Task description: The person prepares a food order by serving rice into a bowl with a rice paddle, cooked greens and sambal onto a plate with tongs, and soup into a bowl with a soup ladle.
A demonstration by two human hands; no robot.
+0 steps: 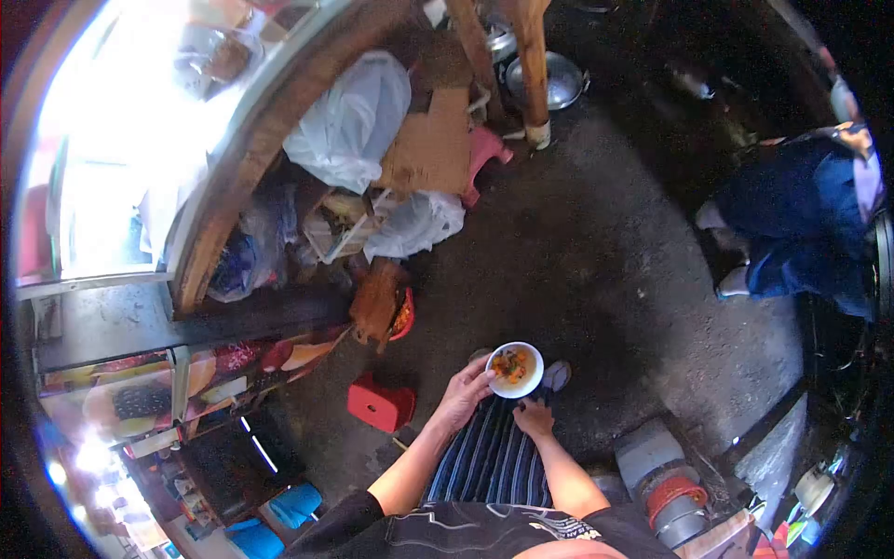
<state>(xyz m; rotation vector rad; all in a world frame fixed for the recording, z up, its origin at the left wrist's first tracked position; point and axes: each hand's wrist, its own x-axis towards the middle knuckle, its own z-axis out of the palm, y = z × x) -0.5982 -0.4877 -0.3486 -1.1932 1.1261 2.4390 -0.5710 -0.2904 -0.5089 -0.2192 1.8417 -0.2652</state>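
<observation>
My left hand [463, 395] grips the rim of a small white bowl [528, 380], thumb at the near side and fingers underneath. Orange and dark green bits of food [509, 364] lie in a pale liquid inside it. Just below and right of the bowl is my right hand [534, 419], its fingers curled in. A small dark thing shows at those fingertips, too small to name. Both hands are in front of my striped blue lower garment [489, 466].
A red plastic stool [382, 403] stands to the left on the dark floor [587, 261]. Plastic bags [354, 116], cardboard [430, 144] and a pink stool [486, 158] crowd the upper left. Metal pots [562, 82] sit beyond a wooden post. Another person [801, 224] is at the right.
</observation>
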